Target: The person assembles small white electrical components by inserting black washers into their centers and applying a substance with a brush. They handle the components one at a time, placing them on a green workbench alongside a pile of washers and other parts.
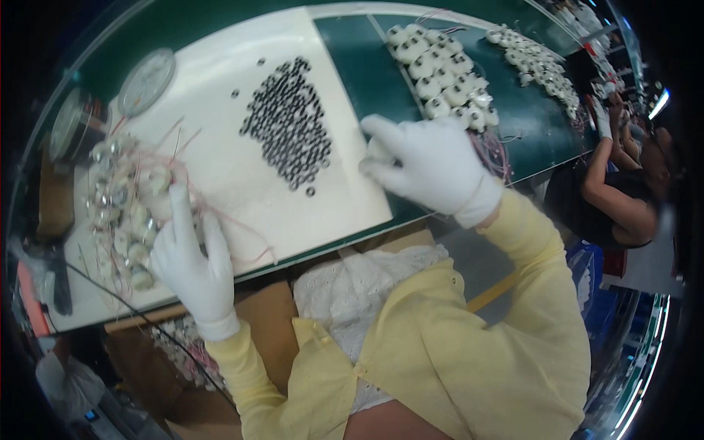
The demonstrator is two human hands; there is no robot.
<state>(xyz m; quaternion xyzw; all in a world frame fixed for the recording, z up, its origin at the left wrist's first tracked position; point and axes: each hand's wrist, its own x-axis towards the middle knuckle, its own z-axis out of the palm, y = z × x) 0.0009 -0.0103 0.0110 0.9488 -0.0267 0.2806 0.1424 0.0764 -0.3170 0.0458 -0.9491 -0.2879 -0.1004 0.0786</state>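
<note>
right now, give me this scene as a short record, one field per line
left hand: white-gloved, at the right side of the wired white parts
right hand: white-gloved, near the grouped white parts; whether it holds anything is unclear
middle: loose dark rings on a white sheet
under the grouped parts: green table
right edge: another person

On my left, a round translucent lid (148, 82) leans near the far edge of my green-topped workbench (352, 62), with a clear round tub (75, 125) beside it and a brown box (56, 194) just nearer me. Off to my right, a co-worker (623, 209) in a dark sleeveless top has bare arms raised. Below that person are blue bins (600, 304); a yellow stripe (490, 293) marks the grey floor (477, 257).
</note>
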